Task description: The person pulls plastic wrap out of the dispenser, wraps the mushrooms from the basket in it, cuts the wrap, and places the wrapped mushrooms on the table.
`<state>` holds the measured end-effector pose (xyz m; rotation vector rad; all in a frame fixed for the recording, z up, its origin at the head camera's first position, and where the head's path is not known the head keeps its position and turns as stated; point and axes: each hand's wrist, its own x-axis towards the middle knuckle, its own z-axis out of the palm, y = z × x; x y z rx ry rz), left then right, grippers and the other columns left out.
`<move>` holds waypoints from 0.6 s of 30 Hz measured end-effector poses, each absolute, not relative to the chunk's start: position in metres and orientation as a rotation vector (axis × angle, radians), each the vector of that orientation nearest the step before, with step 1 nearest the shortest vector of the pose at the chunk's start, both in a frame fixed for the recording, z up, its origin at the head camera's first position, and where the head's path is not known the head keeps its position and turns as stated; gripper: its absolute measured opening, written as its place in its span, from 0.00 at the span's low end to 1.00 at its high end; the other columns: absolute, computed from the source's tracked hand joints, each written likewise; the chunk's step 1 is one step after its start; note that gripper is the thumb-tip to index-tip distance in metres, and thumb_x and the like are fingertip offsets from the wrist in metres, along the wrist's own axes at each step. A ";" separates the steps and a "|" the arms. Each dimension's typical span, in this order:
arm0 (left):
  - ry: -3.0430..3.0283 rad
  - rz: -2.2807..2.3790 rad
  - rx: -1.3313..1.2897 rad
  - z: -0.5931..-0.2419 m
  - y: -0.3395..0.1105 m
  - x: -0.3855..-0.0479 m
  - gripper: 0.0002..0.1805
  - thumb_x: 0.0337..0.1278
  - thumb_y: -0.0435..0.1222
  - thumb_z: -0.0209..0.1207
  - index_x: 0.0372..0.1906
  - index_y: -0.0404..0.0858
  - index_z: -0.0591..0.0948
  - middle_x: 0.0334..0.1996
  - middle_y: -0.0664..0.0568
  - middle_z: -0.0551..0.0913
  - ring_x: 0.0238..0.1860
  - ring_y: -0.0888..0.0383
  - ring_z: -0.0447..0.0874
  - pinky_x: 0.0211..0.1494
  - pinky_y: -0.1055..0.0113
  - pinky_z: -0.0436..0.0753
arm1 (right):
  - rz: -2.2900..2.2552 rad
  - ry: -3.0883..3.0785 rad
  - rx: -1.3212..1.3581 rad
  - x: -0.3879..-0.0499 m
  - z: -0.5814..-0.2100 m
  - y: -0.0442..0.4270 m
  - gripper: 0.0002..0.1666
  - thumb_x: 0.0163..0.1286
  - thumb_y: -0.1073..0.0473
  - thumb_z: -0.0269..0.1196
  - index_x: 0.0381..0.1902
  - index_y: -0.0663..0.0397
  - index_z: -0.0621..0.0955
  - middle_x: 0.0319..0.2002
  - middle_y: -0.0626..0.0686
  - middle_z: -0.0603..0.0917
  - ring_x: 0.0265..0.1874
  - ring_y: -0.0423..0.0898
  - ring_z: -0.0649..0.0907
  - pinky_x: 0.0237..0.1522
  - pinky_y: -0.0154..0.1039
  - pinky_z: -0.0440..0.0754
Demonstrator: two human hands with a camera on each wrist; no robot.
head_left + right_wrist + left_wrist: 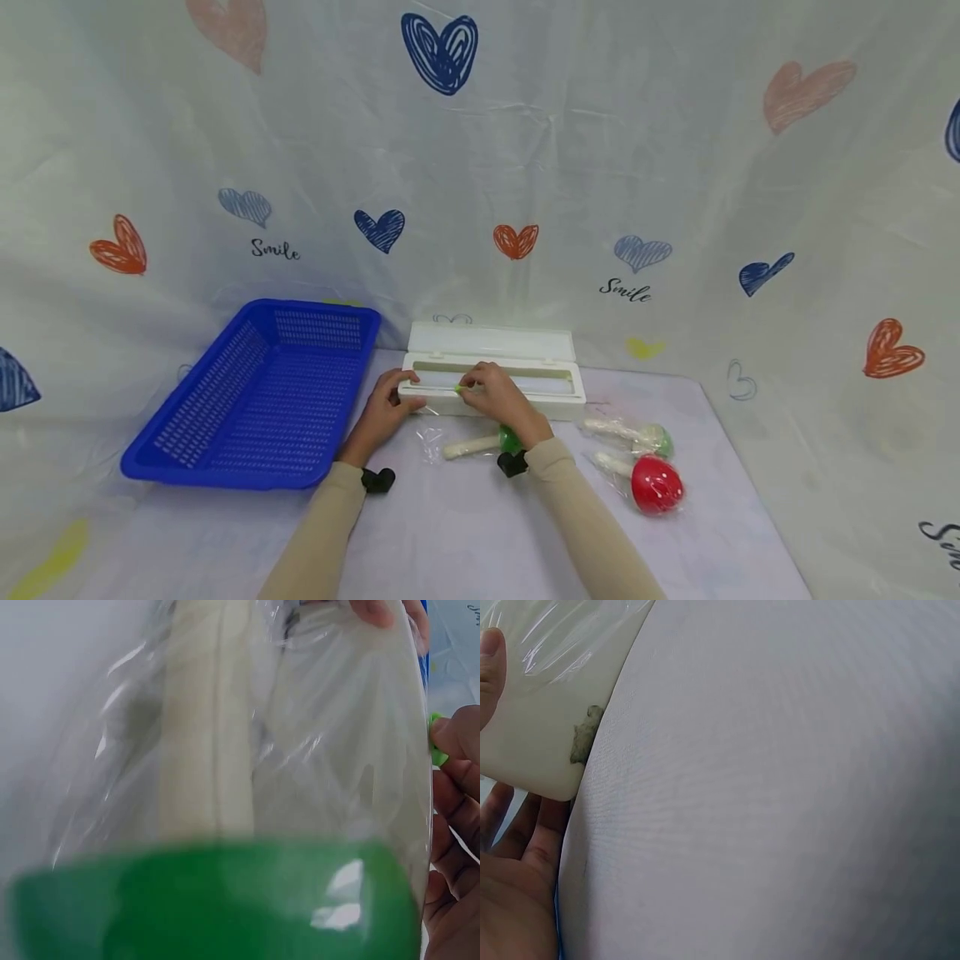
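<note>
A long white cling film dispenser (551,410) lies at the back of the table, its lid (487,342) raised. My left hand (384,408) grips its left end, with the thumb on the front face and the fingers at the end, as the left wrist view shows. Clear film (555,645) hangs over that front face. Between thumb and finger, my right hand (495,396) pinches a small bright-green slider (438,750) at the front top edge. Below that hand lies a wrapped toy mushroom with a green cap (225,900), partly hidden by the right wrist in the head view.
To the left stands a blue perforated basket (247,482), close to my left forearm. Right of the dispenser lie a wrapped red-capped mushroom (657,483) and a wrapped pale-green one (652,440). A heart-printed sheet (555,167) hangs behind.
</note>
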<state>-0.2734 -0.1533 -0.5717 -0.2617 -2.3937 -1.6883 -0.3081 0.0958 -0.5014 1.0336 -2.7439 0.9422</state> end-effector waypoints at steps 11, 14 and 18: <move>-2.355 -1.687 -0.302 -0.572 -0.153 -0.271 0.20 0.59 0.35 0.72 0.55 0.40 0.80 0.63 0.39 0.71 0.34 0.60 0.63 0.37 0.73 0.68 | 0.932 -2.790 0.982 -0.305 -0.497 0.136 0.06 0.71 0.60 0.67 0.39 0.56 0.89 0.40 0.51 0.86 0.41 0.45 0.79 0.43 0.39 0.80; -2.371 -1.684 -0.283 -0.571 -0.153 -0.271 0.21 0.59 0.35 0.72 0.55 0.40 0.80 0.64 0.39 0.70 0.34 0.60 0.63 0.38 0.73 0.67 | 0.936 -2.769 0.994 -0.305 -0.497 0.142 0.06 0.71 0.61 0.67 0.39 0.56 0.89 0.40 0.51 0.86 0.41 0.46 0.79 0.43 0.40 0.80; -2.389 -1.694 -0.271 -0.570 -0.153 -0.272 0.21 0.58 0.35 0.72 0.55 0.39 0.79 0.64 0.38 0.69 0.36 0.58 0.64 0.39 0.73 0.68 | 0.911 -2.750 1.022 -0.306 -0.497 0.147 0.06 0.70 0.61 0.67 0.39 0.57 0.89 0.40 0.52 0.87 0.41 0.47 0.80 0.44 0.41 0.81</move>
